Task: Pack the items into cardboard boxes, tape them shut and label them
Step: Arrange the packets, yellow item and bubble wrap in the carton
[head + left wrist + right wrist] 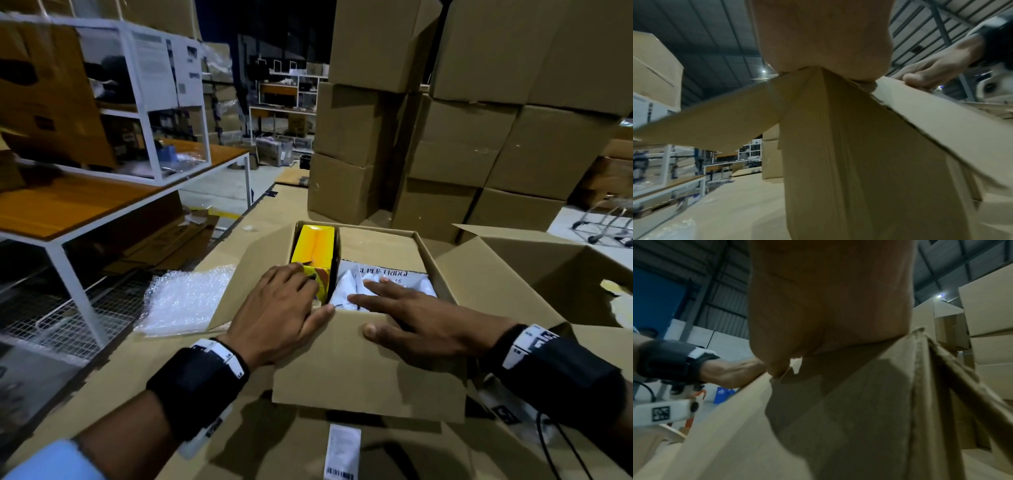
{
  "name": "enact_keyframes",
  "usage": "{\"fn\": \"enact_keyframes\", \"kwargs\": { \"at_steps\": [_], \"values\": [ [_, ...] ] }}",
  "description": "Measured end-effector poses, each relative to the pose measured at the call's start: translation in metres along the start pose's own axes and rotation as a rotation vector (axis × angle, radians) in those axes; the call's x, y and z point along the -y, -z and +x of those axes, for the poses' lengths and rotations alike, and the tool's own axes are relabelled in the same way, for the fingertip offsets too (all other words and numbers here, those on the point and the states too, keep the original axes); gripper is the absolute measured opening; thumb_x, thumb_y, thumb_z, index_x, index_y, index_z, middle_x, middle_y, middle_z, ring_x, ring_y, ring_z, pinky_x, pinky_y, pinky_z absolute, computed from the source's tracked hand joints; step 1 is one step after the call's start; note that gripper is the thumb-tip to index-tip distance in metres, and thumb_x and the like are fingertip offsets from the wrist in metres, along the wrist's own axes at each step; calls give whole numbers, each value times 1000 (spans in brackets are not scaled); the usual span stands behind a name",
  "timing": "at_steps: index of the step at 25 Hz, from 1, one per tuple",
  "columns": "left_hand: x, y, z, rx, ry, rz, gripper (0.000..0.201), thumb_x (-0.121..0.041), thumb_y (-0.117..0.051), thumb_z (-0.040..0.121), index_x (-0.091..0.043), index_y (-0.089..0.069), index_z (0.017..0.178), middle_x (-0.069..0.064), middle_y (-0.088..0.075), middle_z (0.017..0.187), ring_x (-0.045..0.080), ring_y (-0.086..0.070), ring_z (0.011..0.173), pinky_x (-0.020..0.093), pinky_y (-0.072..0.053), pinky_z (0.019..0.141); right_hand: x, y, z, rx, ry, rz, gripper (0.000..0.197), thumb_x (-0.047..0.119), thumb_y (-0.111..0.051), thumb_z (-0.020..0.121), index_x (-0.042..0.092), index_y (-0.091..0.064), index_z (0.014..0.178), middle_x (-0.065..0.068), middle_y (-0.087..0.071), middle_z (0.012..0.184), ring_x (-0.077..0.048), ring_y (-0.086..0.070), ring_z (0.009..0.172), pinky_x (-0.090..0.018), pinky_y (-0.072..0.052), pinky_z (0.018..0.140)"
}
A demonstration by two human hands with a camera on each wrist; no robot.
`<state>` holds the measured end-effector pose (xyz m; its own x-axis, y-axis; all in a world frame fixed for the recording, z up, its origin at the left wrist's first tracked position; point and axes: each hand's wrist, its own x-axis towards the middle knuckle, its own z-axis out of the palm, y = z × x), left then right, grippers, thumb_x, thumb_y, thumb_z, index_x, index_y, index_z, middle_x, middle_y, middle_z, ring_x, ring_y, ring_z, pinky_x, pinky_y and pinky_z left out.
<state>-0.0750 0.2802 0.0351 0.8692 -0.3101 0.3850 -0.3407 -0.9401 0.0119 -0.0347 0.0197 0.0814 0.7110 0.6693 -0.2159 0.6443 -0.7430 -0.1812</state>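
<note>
On the cardboard-covered bench (281, 212), in front of a tall wall of stacked boxes (462, 113), the open cardboard box (370, 370) stands with its flaps spread out, and a second open box (561, 270) is just beside it on the right. From largest to smallest, the risks seem to me as follows. The stack behind is near the far flap, so if the box is pushed forward while its flaps are folded, the far flap could catch on the lowest boxes. The near flap hangs down toward the person; both hands lean over the near wall, and too much weight there could bend this wall inward, so that the flaps would not meet well for the tape. Inside, the yellow carton (313, 257) stands upright on the left side, and its top looks open; the left hand (277, 315) lies on it with nearly straight fingers, thumb on the box edge, pressing and not gripping. If the carton stands higher than the rim, which I cannot tell, the flaps would bulge. The white packet (383, 284) lies at the right of the carton, under the flat, spread fingers of the right hand (421, 318); it looks soft, so it may spring up again when released. The bubble wrap (185, 298) is outside the box at the left, so the items could shift in transport if it is forgotten. The small label (342, 452) lies loose at the near edge of the bench, and a sleeve could sweep it away.
</note>
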Motion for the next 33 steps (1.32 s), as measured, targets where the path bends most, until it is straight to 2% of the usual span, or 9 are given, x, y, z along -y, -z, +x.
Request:
{"fn": "enact_keyframes", "kwargs": {
  "at_steps": [3,9,14,16,19,23,25,29,33],
  "values": [
    [3,6,2,55,-9,13,73,-63,-6,100,-20,-63,111,4,-68,120,25,-46,135,44,-35,109,8,-1,-4,-5,-33,4,66,80,-24,91,58,-8,151,17,3,166,-7,12,152,-47,-5,125],
    [-35,14,6,109,-47,149,67,-55,-9,96,-20,-55,130,3,-62,132,23,-50,129,53,-26,112,13,-2,-2,-26,-77,-39,82,84,-17,87,44,-1,156,11,-5,167,-8,0,153,-47,-10,125],
    [-36,14,10,218,-52,95,56,-58,-11,100,-28,-53,119,-5,-61,133,21,-45,133,62,-17,112,11,10,3,-165,-86,34,95,88,-4,80,35,-20,157,6,-33,161,-16,-35,144,-45,-30,118],
    [-36,16,10,242,-42,46,55,-59,-11,101,-29,-54,119,-6,-62,133,21,-42,136,65,-14,112,17,11,5,-185,-50,-11,84,81,-6,87,37,-19,157,7,-28,163,-14,-26,149,-46,-24,121],
    [-35,16,8,209,-46,69,55,-61,-10,101,-31,-52,120,-4,-63,132,21,-44,134,64,-17,112,20,3,5,-37,-77,27,73,75,-15,93,41,-16,157,6,-18,166,-15,-11,153,-45,-13,124],
    [-34,12,6,167,-60,125,60,-64,-9,98,-35,-43,138,0,-60,134,22,-43,134,60,-18,112,20,12,0,-11,-121,149,76,74,-25,93,35,-14,158,-1,-30,162,-21,-33,146,-40,-27,119],
    [-33,13,8,189,-54,113,63,-65,-7,97,-35,-48,133,-1,-63,132,22,-41,136,60,-15,112,20,15,-1,31,-127,105,73,72,-26,94,34,-20,157,-2,-26,164,-21,-27,149,-40,-24,119],
    [-35,16,14,256,-31,82,62,-66,-8,94,-35,-47,132,0,-64,132,22,-39,139,60,-15,112,18,6,-2,26,-108,46,89,92,-23,78,51,1,153,1,-31,162,-24,-27,150,-42,-24,120],
    [-35,15,10,187,10,103,67,-69,-16,97,-24,-44,138,1,-54,142,20,-36,141,55,-17,116,18,6,-1,18,-103,-12,89,92,-22,76,50,-13,154,2,-18,165,-21,-13,154,-46,-16,122]
  ]
}}
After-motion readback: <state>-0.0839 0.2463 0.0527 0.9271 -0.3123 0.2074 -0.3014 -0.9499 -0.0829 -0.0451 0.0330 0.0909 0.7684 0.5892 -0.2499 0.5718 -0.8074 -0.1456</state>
